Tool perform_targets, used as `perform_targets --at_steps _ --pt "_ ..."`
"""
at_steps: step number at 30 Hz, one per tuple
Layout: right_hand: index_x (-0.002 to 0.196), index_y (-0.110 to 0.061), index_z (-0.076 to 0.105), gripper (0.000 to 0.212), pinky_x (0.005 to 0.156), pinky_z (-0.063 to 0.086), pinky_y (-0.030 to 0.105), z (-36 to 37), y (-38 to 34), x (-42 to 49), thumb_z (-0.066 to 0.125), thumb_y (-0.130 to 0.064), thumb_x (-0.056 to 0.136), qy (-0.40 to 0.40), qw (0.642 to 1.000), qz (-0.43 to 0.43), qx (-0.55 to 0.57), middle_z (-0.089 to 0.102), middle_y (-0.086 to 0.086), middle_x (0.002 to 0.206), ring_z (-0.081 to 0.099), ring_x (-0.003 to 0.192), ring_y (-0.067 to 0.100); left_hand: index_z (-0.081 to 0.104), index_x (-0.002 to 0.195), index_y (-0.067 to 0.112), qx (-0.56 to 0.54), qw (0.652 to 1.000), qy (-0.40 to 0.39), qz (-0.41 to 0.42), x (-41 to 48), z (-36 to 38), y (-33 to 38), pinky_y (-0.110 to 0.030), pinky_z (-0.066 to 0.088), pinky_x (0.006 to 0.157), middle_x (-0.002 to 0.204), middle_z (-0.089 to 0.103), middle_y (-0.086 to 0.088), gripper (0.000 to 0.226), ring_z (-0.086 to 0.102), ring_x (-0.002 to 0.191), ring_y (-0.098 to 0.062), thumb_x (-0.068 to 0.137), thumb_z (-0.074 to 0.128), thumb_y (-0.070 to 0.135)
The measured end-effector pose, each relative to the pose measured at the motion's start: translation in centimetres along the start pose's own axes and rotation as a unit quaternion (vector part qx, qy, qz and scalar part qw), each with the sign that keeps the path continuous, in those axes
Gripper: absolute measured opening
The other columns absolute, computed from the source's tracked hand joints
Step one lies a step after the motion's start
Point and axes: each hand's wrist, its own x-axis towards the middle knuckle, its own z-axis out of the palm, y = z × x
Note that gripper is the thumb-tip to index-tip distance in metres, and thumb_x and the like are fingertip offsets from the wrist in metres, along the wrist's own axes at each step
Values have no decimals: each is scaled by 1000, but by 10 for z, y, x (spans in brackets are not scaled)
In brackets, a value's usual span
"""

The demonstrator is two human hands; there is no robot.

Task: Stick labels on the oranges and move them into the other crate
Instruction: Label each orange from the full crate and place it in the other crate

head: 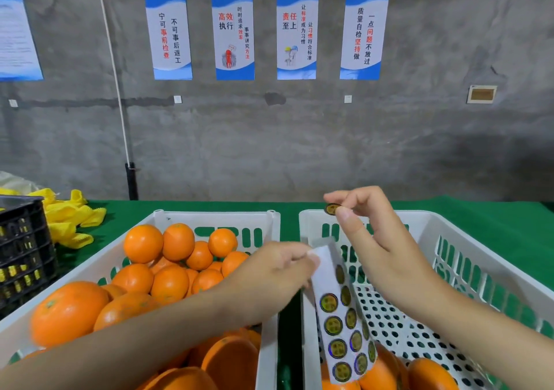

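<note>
Green tabletop (494,208) before a concrete wall (299,149): beside the full orange crate (215,216), the left hand (278,269) pinches a label sheet (326,278); the right hand (377,239) pinches a single label (332,208) over the other crate (449,229).

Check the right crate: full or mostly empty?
Mostly empty: the right crate shows bare perforated floor, with only a few oranges at its near end.

Left hand (278,272) pinched; right hand (374,239) likewise
</note>
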Motion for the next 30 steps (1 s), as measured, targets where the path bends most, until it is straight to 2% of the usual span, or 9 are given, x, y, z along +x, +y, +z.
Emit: perform_targets --at_steps 4,7,10,15,19,21,23,27,30 --pt "93 -44 41 10 68 52 30 6 2 -4 33 -49 97 -59 998 13 -31 67 -10 88 64 80 4 68 100 10 17 1000 -10 20 2 4 -4 -42 57 90 96 75 -10 33 71 93 -22 107 43 30" --pt "93 -44 40 16 50 38 29 8 3 -5 28 -53 96 -39 997 7 -68 57 2 65 46 51 7 66 108 8 -20 999 -39 27 3 5 -6 -33 58 84 97 74 -13 31 69 89 -17 108 42 26" --pt "92 -42 42 19 45 29 20 4 6 -3 28 -55 95 -19 997 7 -72 44 -7 52 35 45 5 68 110 9 -19 999 -36 21 4 5 -4 -22 52 78 96 75 -7 31 66 85 -7 108 41 25" --pt "90 -45 46 19 49 32 19 6 12 -4 32 -57 95 -54 996 20 -63 42 -11 53 36 48 5 77 87 26 -32 996 -82 8 5 -5 6 -32 49 85 90 78 2 37 70 84 -7 96 47 45" --pt "88 -39 55 20 47 32 19 7 16 -3 42 -50 99 -53 997 61 -17 38 -11 54 34 51 6 74 74 20 55 994 85 35 15 -39 2 -18 48 60 73 76 0 48 66 65 -4 105 44 41" --pt "89 -39 58 16 43 28 22 6 17 -2 46 -45 99 -74 993 91 11 35 -11 50 29 47 10 70 82 21 331 932 131 66 19 -62 -15 -25 46 59 76 72 3 39 62 70 -4 105 43 36" --pt "90 -42 60 13 41 27 19 5 17 -1 49 -44 97 -89 990 110 18 36 -12 47 29 44 9 67 104 26 512 855 80 9 22 -79 -35 -30 47 69 100 71 7 25 63 92 -12 104 44 36" --pt "91 -47 61 16 39 26 19 7 17 -1 52 -35 97 -94 987 125 19 36 -11 44 28 43 10 30 153 29 574 793 -93 -183 23 -94 -71 -37 47 97 146 48 -6 55 52 126 -27 102 49 36" --pt "95 -50 61 18 40 26 20 8 16 -2 54 -34 98 -105 985 130 31 37 -10 44 28 43 10 12 159 33 563 798 -118 -178 25 -96 -82 -43 38 113 163 25 -3 70 37 142 -29 101 52 33"
